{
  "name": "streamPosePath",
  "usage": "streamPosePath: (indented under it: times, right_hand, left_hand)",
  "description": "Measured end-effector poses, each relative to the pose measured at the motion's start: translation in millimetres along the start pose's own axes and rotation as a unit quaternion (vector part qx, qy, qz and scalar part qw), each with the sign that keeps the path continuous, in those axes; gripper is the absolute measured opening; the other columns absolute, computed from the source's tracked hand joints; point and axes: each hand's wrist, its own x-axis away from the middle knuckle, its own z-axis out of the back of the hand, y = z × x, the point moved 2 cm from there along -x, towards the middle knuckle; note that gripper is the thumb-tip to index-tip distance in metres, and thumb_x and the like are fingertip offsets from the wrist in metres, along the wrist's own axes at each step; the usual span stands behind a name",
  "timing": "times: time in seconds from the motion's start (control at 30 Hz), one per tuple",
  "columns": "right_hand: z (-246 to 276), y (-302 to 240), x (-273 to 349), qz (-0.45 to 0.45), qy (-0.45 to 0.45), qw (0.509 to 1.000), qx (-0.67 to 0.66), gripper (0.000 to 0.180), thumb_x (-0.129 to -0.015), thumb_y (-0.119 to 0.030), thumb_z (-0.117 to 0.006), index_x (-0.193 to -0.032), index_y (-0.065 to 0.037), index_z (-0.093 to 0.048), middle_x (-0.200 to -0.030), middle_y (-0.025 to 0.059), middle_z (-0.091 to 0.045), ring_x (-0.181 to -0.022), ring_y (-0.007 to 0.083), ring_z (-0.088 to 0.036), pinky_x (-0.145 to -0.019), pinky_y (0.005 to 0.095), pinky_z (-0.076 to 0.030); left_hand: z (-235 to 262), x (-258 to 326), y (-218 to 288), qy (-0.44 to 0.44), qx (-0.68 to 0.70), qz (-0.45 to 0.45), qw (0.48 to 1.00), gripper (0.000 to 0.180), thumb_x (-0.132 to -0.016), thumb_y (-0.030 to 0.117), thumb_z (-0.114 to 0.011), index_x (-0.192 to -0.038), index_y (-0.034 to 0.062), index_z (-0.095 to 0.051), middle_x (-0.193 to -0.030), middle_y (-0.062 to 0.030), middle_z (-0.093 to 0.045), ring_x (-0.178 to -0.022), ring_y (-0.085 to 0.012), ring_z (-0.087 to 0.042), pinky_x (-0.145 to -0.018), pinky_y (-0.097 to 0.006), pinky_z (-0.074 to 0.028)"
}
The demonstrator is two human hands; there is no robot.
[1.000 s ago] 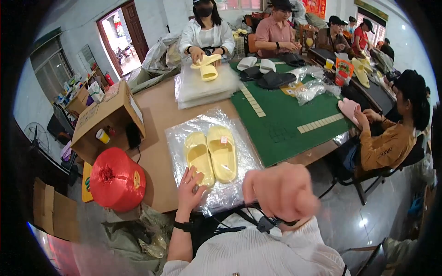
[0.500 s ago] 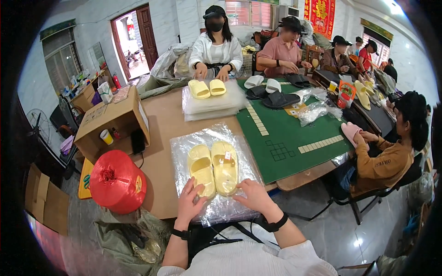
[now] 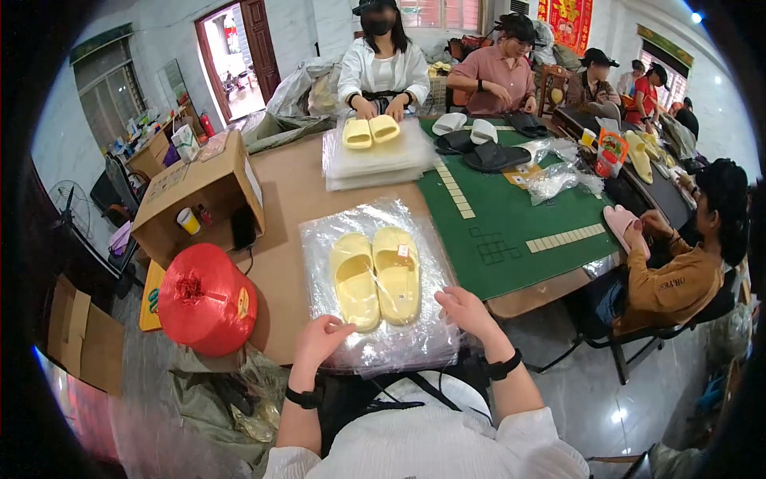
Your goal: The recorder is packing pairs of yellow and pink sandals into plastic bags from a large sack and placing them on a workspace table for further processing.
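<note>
A pair of pale yellow slippers (image 3: 377, 281) lies side by side on the table before me, toes away from me. Clear plastic bags (image 3: 319, 255) are stacked under them, and shiny film seems to cover the pair. My left hand (image 3: 321, 342) rests by the left slipper's heel, its fingers stretched toward it over the plastic. Off the right slipper, by the bags' right edge, is my right hand (image 3: 469, 313), its fingers apart and nothing in them.
A big red roll of plastic twine (image 3: 206, 302) and an open cardboard box (image 3: 199, 191) stand to the left. Across the table, a person handles yellow slippers (image 3: 371, 132) on a bag stack. Black sandals (image 3: 496, 157) lie on a green mat (image 3: 487, 231); at right another person holds a pink slipper (image 3: 621, 225).
Both my hands have drawn back from the slippers' heels and spread apart, the right one moving up and right. Across the table, the person's hands have moved onto the yellow slippers there.
</note>
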Motion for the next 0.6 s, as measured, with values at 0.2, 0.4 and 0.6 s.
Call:
streamPosePath:
  times: [0.2,0.4,0.6]
  right_hand:
    - [2.9,9.8,-9.8,0.001,-0.086,0.992,-0.092,0.027,-0.094,-0.027,-0.069,-0.102,-0.001,-0.068,-0.081,-0.0023,-0.064,-0.067,0.0050,-0.055,-0.059,0.0212,-0.043]
    - [16.2,22.0,-17.9,0.020,-0.053,0.987,-0.153,0.021,-0.093,-0.020,-0.069,-0.101,0.000,-0.067,-0.083,-0.0037,-0.064,-0.074,0.0033,-0.054,-0.063,0.0206,-0.044]
    - [21.8,20.4,-8.6,-0.013,-0.052,0.998,-0.027,0.039,-0.090,-0.030,-0.073,-0.114,0.001,-0.071,-0.091,0.0075,-0.072,-0.082,0.0128,-0.064,-0.072,0.0286,-0.052]
  left_hand:
    - [-7.1,2.9,-20.8,-0.036,0.080,-0.063,0.994,0.020,-0.084,0.018,-0.075,-0.088,-0.0007,-0.069,-0.074,-0.0045,-0.069,-0.065,-0.0107,-0.062,-0.060,-0.026,-0.049]
    - [-7.7,-0.5,-53.4,-0.055,0.282,0.013,0.958,0.018,-0.089,0.016,-0.067,-0.099,0.0019,-0.062,-0.082,-0.0059,-0.071,-0.067,-0.0100,-0.063,-0.055,-0.024,-0.048]
    - [-9.6,14.4,-2.4,-0.047,0.251,0.029,0.966,0.038,-0.090,0.022,-0.067,-0.118,-0.0043,-0.060,-0.088,-0.0096,-0.073,-0.061,-0.0111,-0.061,-0.051,-0.024,-0.046]
